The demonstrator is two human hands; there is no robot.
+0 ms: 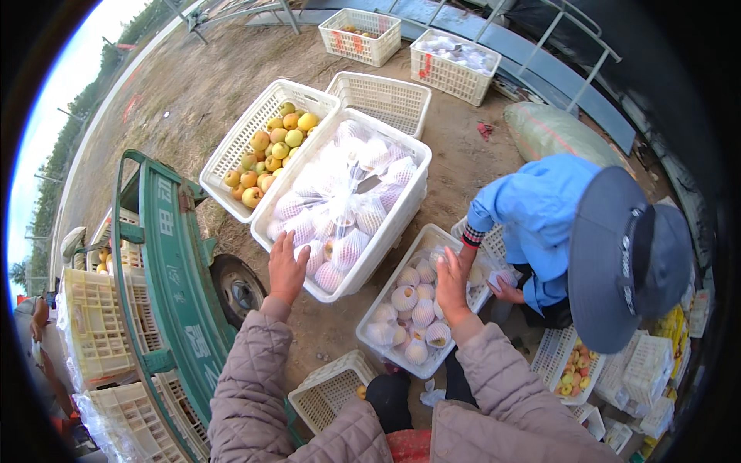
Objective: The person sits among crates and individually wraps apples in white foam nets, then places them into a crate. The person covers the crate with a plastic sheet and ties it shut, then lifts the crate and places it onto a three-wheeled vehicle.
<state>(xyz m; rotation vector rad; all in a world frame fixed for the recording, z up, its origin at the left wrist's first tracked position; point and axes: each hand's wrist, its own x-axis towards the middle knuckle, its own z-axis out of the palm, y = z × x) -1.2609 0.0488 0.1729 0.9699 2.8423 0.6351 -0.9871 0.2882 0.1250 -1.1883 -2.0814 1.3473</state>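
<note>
My left hand (288, 266) is raised with spread fingers at the near left corner of a white plastic crate (418, 168). It looks empty, and contact with the rim cannot be made out. Apples in white foam nets (349, 250) fill that crate inside a clear plastic bag, its gathered top (349, 199) lying in the middle. My right hand (452, 283), fingers extended and seemingly empty, is over a lower white crate (368, 337). More foam-netted apples (424, 312) lie there in clear plastic. A co-worker's hand (505, 288) holds a netted apple at the right of this crate.
A crate of bare apples (277, 156) adjoins the bagged one, with another crate (379, 92) behind. At left stands a green truck bed (173, 249) carrying crates. A co-worker in a blue jacket (535, 202) bends in at right, near a large woven sack (558, 133). A crate (333, 390) sits by my legs.
</note>
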